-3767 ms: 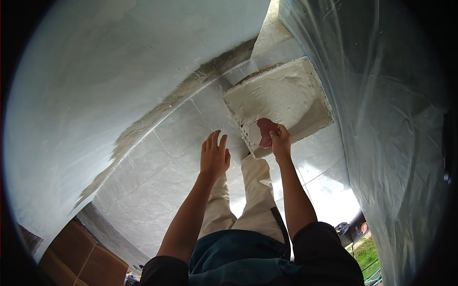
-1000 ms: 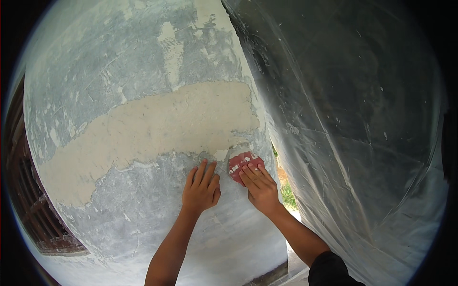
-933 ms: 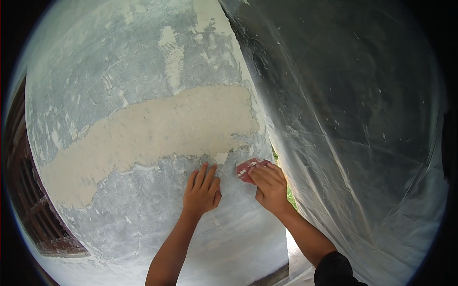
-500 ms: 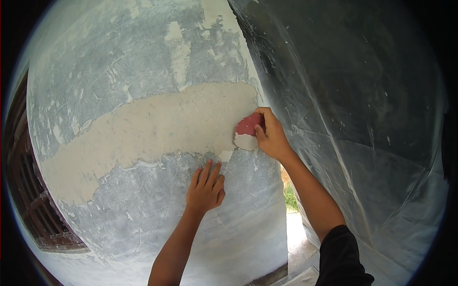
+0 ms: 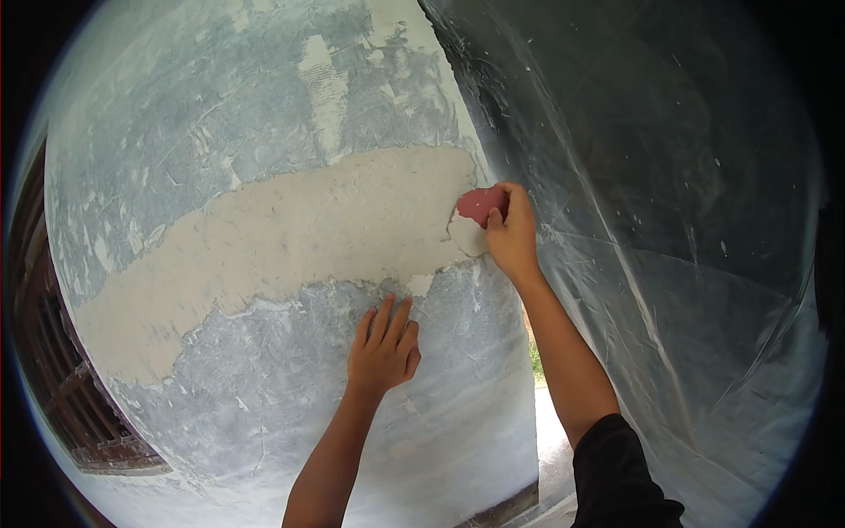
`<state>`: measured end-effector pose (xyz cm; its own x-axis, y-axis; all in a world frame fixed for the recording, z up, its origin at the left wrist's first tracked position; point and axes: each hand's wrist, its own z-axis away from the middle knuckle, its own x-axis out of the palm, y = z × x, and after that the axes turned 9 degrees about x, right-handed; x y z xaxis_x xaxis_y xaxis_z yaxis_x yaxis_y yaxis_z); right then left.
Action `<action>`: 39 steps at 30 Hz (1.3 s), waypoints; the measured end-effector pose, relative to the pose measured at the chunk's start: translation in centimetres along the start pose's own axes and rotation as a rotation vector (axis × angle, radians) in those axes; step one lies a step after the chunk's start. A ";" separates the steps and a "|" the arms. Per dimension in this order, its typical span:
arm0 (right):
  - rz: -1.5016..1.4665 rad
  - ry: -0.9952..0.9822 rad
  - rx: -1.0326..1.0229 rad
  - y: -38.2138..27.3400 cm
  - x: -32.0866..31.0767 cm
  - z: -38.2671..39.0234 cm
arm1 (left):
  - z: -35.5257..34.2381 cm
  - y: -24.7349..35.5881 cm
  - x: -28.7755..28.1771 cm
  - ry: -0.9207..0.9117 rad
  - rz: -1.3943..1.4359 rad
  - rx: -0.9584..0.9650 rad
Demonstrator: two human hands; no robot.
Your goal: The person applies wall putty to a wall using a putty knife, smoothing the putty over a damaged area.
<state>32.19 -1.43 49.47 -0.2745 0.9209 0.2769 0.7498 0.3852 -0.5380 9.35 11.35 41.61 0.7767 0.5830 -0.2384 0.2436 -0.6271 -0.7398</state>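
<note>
A presumably light, flexible red scraper [image 5: 481,206] is aptly pinched at its edge by the right hand [image 5: 513,233], the left hand [image 5: 383,354] loosely spread.

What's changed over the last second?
The right hand, gripping the red scraper, moved up from below the beige band to its right end, where a pale patch now shows. Nothing was let go. The left hand stays just below the band.

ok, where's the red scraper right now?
Head view, just right of centre: the red scraper is in the right grip, at the right end of the beige patch, near the wall edge beside the plastic sheet.
</note>
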 end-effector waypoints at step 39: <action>-0.170 0.069 0.240 -1.0 1.2 4.9 | 0.3 -0.4 0.2 0.008 -0.002 0.003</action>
<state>28.14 -0.42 46.40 -0.3367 0.8387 0.4280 0.5307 0.5445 -0.6495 9.20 11.84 41.62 0.7808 0.5801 -0.2320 0.2432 -0.6243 -0.7424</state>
